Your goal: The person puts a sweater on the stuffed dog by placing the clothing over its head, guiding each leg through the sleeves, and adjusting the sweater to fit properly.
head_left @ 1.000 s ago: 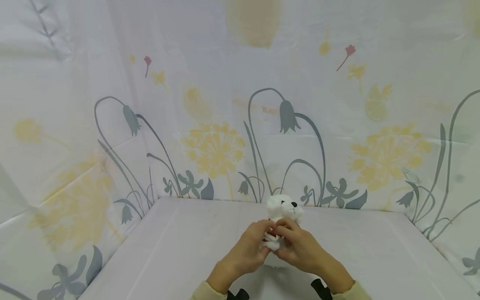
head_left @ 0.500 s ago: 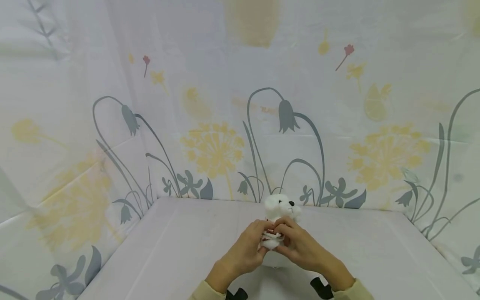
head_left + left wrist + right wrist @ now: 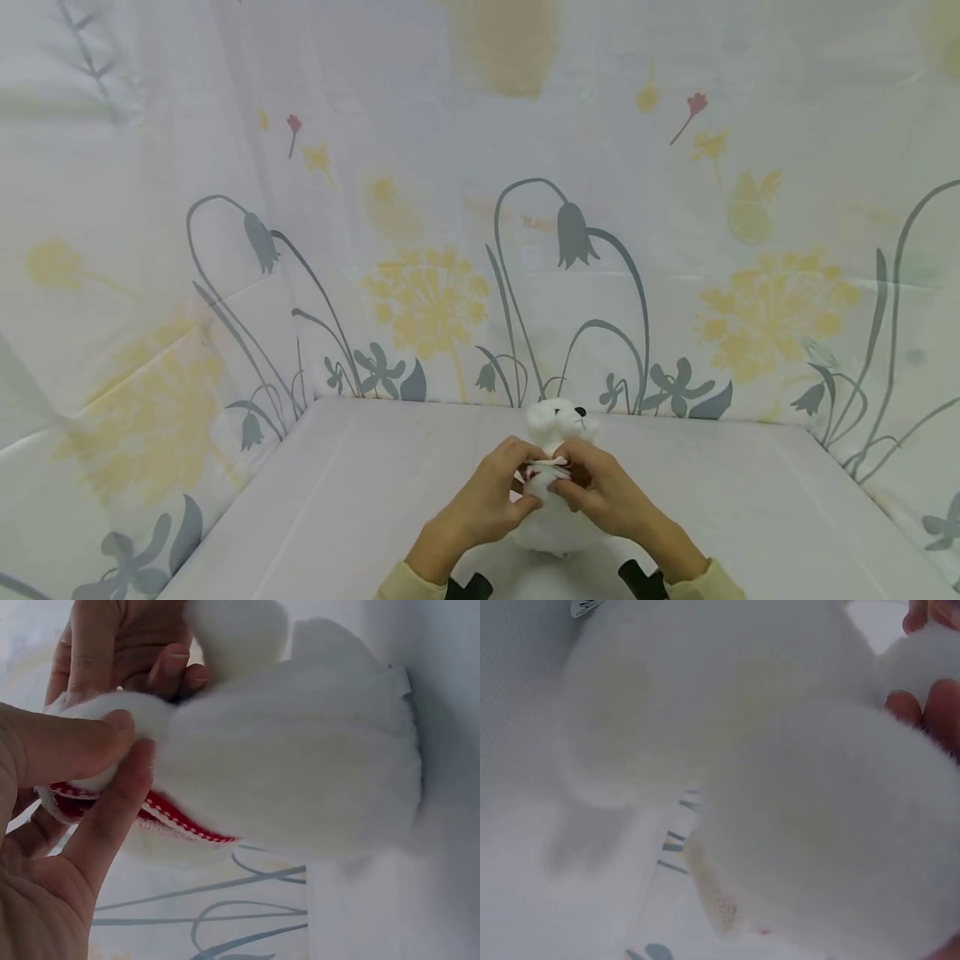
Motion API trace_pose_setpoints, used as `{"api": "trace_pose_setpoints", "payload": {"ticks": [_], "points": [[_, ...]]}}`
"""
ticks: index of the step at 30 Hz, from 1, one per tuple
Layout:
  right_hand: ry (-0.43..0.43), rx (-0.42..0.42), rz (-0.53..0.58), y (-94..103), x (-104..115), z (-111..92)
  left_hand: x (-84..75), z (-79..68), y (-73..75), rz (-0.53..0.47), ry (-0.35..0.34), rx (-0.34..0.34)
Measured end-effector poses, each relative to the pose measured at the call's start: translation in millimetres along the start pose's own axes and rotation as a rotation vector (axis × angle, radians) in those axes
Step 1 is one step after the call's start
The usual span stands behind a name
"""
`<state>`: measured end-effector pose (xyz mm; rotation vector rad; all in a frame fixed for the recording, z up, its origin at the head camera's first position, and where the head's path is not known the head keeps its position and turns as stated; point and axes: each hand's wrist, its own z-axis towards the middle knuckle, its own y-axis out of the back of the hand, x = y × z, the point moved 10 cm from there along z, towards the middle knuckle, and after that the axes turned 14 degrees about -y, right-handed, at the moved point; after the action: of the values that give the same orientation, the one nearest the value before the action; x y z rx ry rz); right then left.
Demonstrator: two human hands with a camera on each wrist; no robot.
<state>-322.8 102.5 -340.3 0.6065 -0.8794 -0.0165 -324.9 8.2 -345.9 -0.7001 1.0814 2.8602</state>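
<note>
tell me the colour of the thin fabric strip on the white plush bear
The thin fabric strip is red with white stitching, clearest in the left wrist view.

Head view looks forward and down; nearer wrist views share the plush toy (image 3: 292, 757).

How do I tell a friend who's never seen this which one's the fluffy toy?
Start at the big flowery backdrop, then drop to the pale table in front. Between the person's left hand and right hand is the white fluffy toy. Unlike the flat printed flowers, it's furry, with a black nose and a red-and-white strip.
</note>
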Motion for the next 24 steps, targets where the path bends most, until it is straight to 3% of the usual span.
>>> {"api": "trace_pose_setpoints", "payload": {"ticks": [3,6,11,15,20,24], "points": [[-0.005,0.007,0.015,0.0,-11.1,-1.0,-3.3,1.2,0.2,0.042,-0.030,0.008],[0.006,0.009,0.040,0.8,-0.1,-1.9,-9.3,3.2,1.8,0.092,-0.072,0.006],[-0.023,0.003,0.048,1.3,-3.9,-0.9,-13.1,5.9,3.8,0.118,-0.112,-0.013],[-0.038,-0.046,-0.014,2.2,-19.6,0.8,-3.1,3.3,3.3,0.130,-0.080,-0.050],[0.015,-0.103,-0.155,2.4,-23.9,-2.1,11.0,-4.5,-1.6,0.107,-0.020,-0.061],[0.059,-0.114,-0.233,2.1,-19.5,-3.3,11.0,-5.1,-2.0,0.087,-0.034,-0.060]]}}
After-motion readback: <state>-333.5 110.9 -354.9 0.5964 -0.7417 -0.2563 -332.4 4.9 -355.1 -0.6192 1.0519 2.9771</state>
